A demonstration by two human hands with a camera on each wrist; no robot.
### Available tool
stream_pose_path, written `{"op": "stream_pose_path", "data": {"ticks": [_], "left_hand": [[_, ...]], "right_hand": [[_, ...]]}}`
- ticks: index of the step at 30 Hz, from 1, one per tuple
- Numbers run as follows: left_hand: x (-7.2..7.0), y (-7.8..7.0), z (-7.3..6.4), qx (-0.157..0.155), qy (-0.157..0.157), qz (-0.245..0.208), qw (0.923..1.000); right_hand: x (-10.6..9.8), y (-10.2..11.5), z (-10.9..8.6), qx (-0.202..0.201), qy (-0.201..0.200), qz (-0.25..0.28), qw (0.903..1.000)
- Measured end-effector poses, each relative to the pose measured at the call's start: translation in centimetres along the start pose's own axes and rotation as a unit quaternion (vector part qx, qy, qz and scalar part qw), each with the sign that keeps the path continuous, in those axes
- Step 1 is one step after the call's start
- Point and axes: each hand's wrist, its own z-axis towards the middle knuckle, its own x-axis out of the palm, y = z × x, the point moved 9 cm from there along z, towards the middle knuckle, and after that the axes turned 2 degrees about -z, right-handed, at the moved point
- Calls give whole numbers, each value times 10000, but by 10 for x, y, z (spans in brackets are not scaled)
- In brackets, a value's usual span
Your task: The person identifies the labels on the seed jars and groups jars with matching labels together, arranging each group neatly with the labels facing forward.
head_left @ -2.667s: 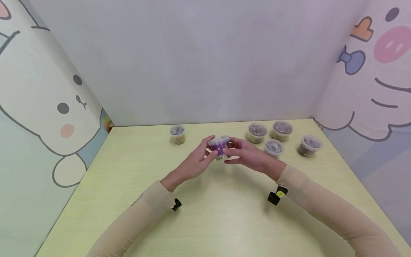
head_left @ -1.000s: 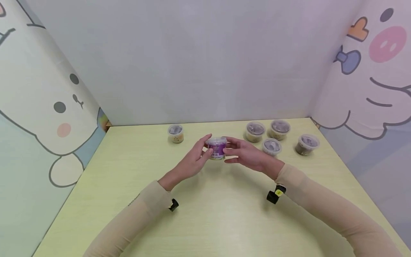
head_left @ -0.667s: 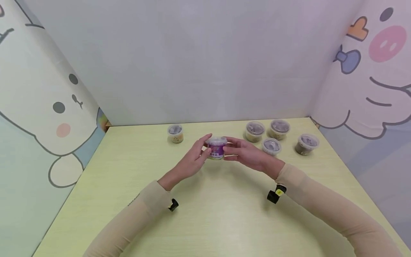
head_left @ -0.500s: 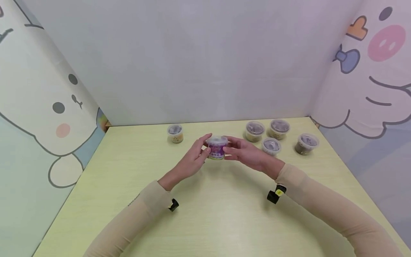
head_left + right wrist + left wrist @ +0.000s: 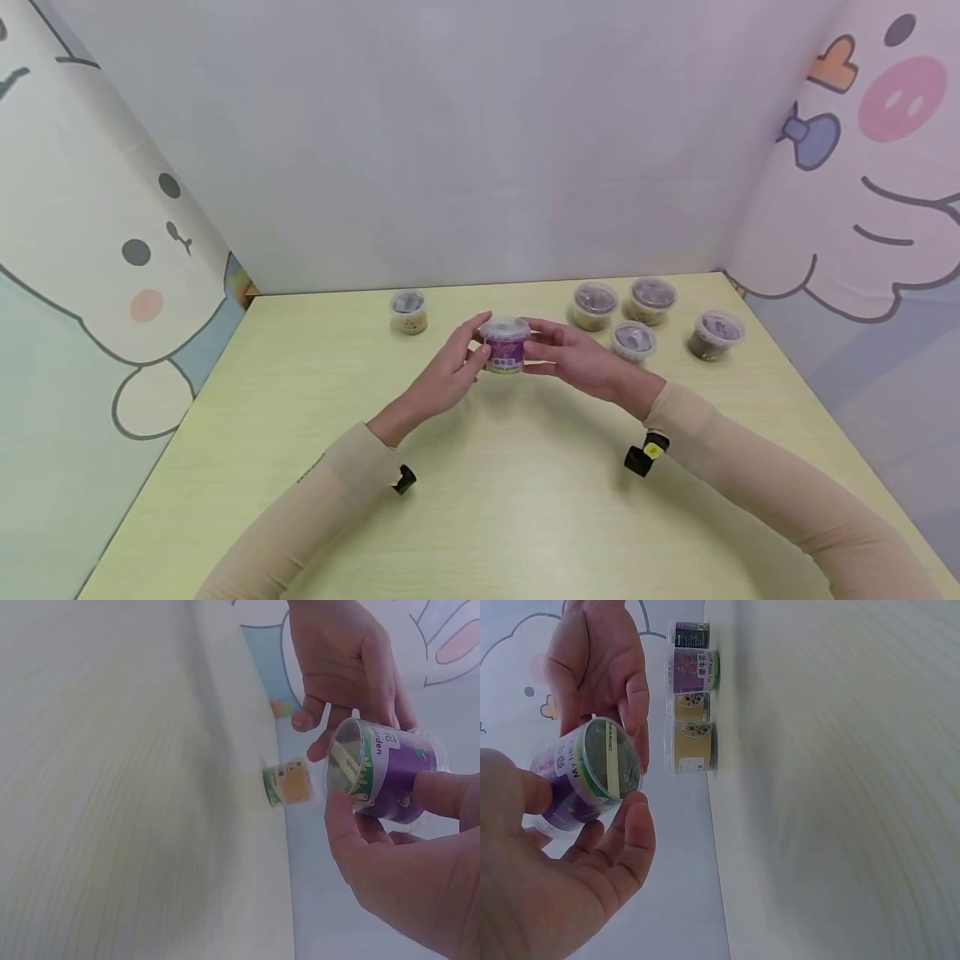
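A small clear plastic tub (image 5: 505, 346) with a purple label and a clear lid is held upright above the middle of the table. My left hand (image 5: 450, 367) grips its left side, thumb across the front. On the opposite side, my right hand (image 5: 573, 358) holds it between thumb and fingers. Through the clear base of the tub (image 5: 613, 759), the left wrist view shows dark contents and a pale printed strip. The right wrist view shows the purple label of the tub (image 5: 405, 776) partly covered by my right thumb.
On the pale yellow table (image 5: 480, 500), one lidded tub (image 5: 409, 313) with an orange label stands at the back left. Several more lidded tubs (image 5: 652, 302) stand in a group at the back right, behind my right hand. A pale cloth wall (image 5: 480, 150) rises along the far edge.
The tub, tilted in the earliest frame, has been brought upright and turned so its label faces the head camera. Both hands keep hold of it in nearly the same place.
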Motion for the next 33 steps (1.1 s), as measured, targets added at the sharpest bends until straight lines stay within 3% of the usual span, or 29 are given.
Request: {"op": "stream_pose_path", "data": {"ticks": [6,14,33], "left_hand": [[-2,5,-1,-311,141,-59,9994],[-3,17,-2,-1082,620,-800,9890],[-12,23,-6,-1225,674,-746,9874]], "right_hand": [[1,-1,0,11,-22,0,10000],[4,-3,1,29,-3,-29,10000],[15,-6,6,128,190,42,9997]]}}
